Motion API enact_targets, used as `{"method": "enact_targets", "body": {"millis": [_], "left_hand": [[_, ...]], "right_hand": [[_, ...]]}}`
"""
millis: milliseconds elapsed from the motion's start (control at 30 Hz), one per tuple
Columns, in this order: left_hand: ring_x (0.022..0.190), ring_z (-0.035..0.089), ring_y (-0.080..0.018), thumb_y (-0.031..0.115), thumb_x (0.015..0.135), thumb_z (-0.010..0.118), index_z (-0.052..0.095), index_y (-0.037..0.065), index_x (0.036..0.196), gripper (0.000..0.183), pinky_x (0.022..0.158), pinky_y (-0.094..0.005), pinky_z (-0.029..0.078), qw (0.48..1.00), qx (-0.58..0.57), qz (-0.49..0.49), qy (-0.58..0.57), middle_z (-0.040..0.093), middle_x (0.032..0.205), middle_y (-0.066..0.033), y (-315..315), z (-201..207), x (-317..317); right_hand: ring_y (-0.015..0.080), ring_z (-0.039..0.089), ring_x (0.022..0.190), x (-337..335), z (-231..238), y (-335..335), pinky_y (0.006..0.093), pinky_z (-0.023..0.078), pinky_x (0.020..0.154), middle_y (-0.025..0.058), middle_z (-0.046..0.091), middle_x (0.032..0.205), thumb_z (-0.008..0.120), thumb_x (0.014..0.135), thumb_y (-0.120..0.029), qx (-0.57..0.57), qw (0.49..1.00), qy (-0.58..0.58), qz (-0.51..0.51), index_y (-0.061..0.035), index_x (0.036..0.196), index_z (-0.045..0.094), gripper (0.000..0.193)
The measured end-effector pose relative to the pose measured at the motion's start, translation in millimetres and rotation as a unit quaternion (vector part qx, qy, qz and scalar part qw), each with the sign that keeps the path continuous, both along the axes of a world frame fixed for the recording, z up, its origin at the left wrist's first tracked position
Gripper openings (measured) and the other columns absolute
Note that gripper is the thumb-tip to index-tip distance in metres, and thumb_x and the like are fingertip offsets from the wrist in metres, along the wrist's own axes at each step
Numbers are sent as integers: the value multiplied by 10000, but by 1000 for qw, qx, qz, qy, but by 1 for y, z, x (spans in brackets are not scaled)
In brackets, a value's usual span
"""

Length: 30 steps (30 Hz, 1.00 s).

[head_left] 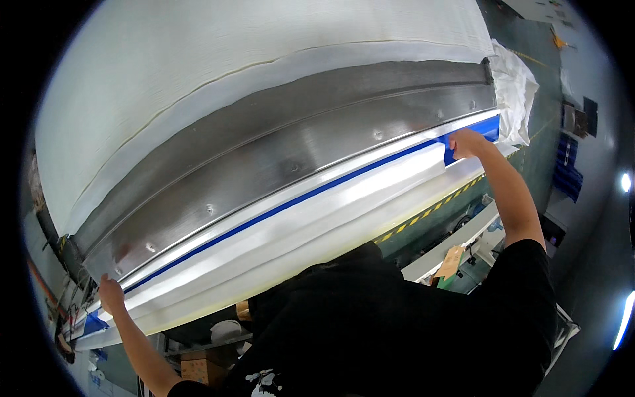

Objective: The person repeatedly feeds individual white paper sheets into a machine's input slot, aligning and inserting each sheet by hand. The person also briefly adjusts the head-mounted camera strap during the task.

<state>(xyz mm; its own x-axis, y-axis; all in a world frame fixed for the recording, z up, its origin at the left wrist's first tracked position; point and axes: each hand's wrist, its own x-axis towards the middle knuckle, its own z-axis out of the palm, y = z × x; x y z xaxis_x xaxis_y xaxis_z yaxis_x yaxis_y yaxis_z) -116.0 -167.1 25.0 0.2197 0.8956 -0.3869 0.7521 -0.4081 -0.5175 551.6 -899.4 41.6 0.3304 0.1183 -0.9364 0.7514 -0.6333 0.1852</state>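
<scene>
A long white strip of sheet stretches slantwise in front of me over a blue surface, whose blue shows as a thin line along the strip's far edge and as patches at both ends. At the strip's right end my right hand is closed, fingers curled down against the blue part. Far to the left, my left hand is closed at the strip's other end, close to the steel plate's lower corner. Both sets of fingertips are partly hidden, and what they pinch cannot be made out. Beyond the strip lies a long steel plate with several screw heads.
Wide white cloth covers the surface behind the plate, and crumpled white material hangs at its right end. Yellow-black tape runs along the near edge. A cardboard box and a white-framed cart stand below, close to my body.
</scene>
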Motion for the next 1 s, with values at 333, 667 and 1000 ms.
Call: {"method": "enact_targets", "body": {"millis": [333, 667, 1000], "left_hand": [[1071, 524, -311, 266, 858, 548, 553, 93, 1157, 346, 918, -442, 400, 910, 165, -174, -338, 578, 1144, -112, -5, -52, 36], [1145, 480, -277, 254, 871, 503, 538, 75, 1139, 324, 1027, -448, 311, 851, 176, -137, -475, 539, 1186, -108, -28, -56, 100], [1169, 460, -277, 245, 860, 515, 530, 67, 1152, 342, 1037, -446, 284, 835, 148, -80, -524, 518, 1215, -108, -26, -60, 95]], "right_hand": [[354, 605, 753, -76, 6, 182, 441, 475, 669, 182, 629, 780, 594, 757, -206, 235, 971, -32, -19, -41, 761, 613, 166], [325, 587, 719, -249, 31, 554, 417, 458, 656, 146, 613, 774, 550, 838, -238, 538, 820, 149, 125, -68, 868, 606, 181], [253, 639, 744, -376, -9, 809, 360, 506, 690, 82, 674, 807, 596, 791, -266, 684, 695, 201, 94, -94, 872, 649, 197]]}}
